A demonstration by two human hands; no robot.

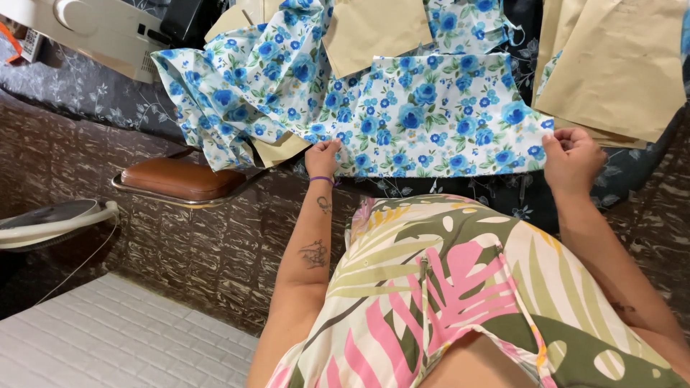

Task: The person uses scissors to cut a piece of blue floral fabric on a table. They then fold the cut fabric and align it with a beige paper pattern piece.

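Note:
A white fabric with blue flowers (402,115) lies spread on a dark floral cloth over the worktop. My left hand (321,158) pinches the fabric's near edge at its left end. My right hand (571,159) pinches the same edge at the right corner, so the hem is held taut between them. The rest of the fabric bunches toward the upper left. Beige paper pattern pieces (377,27) lie on top of the fabric at the far side.
More beige pattern sheets (618,65) are stacked at the right. A cream sewing machine (93,29) stands at the top left. A brown padded stool (180,178) is beside me at the left, a white fan (50,219) lower left, and a quilted mat (108,338) on the floor.

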